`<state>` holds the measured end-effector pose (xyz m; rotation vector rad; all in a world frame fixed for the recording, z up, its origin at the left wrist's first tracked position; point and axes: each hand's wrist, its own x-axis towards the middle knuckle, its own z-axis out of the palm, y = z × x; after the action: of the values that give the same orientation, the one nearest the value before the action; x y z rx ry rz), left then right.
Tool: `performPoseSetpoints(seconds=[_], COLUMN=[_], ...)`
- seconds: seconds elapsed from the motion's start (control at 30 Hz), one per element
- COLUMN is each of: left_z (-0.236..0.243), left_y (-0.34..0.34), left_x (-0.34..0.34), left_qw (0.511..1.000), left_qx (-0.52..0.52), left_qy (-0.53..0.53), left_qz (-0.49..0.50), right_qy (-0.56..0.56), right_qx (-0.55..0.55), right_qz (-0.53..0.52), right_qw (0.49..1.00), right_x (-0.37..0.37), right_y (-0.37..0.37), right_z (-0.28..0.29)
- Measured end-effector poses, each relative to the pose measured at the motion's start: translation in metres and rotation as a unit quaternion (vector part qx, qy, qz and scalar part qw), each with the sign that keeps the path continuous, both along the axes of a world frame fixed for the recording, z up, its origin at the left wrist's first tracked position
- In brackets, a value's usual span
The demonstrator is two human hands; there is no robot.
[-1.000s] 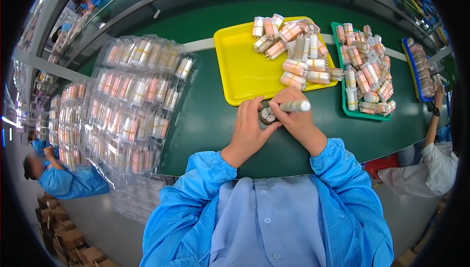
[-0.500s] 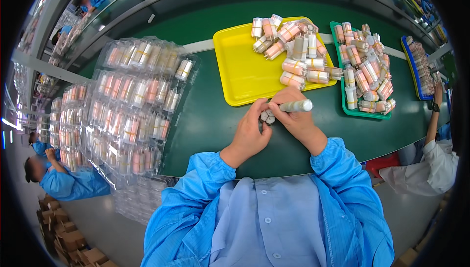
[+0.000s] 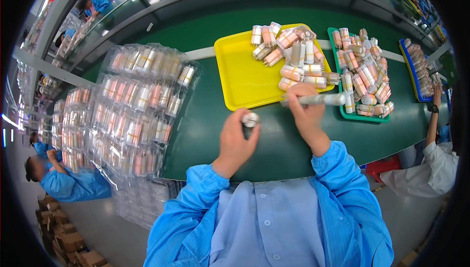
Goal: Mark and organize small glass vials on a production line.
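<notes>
Left hand (image 3: 235, 144): grip clamped on pale round-ended piece (image 3: 250, 118), over surface (image 3: 276, 157), near yellow tray (image 3: 237, 78); could drop if hold slackens. Right hand (image 3: 308, 115): grip clamped on pen-like tool (image 3: 320, 100); careless swing could knock cylinders (image 3: 365, 76) in green tray (image 3: 362, 118).

- The person's left hand (image 3: 232, 143) curls into a grip, thumb (image 3: 252, 138) to the right.
- The right hand (image 3: 308, 115), slightly farther, is closed in a grip.
- Both forearms (image 3: 340, 179) reach from the near side.
</notes>
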<state>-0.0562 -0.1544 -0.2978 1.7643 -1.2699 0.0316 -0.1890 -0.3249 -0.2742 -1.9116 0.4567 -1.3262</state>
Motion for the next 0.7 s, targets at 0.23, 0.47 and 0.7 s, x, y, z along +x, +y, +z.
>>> performPoseSetpoints(seconds=[0.23, 0.47, 0.7], left_z=[0.004, 0.047, 0.049], left_y=[0.011, -0.060, -0.152], left_x=[0.074, 0.028, 0.000], left_qw=[0.982, 0.973, 0.945], left_qx=[0.057, -0.040, -0.011], left_qy=[-0.034, -0.227, -0.242], left_qz=[0.178, 0.023, -0.221], right_qy=[-0.045, -0.076, -0.059], right_qx=[0.022, 0.029, 0.034], right_qz=[-0.117, -0.141, -0.135], right_qw=[0.992, 0.987, 0.989], right_x=[-0.021, -0.025, -0.024], right_y=[-0.037, -0.048, -0.050], right_z=[0.007, 0.006, 0.003])
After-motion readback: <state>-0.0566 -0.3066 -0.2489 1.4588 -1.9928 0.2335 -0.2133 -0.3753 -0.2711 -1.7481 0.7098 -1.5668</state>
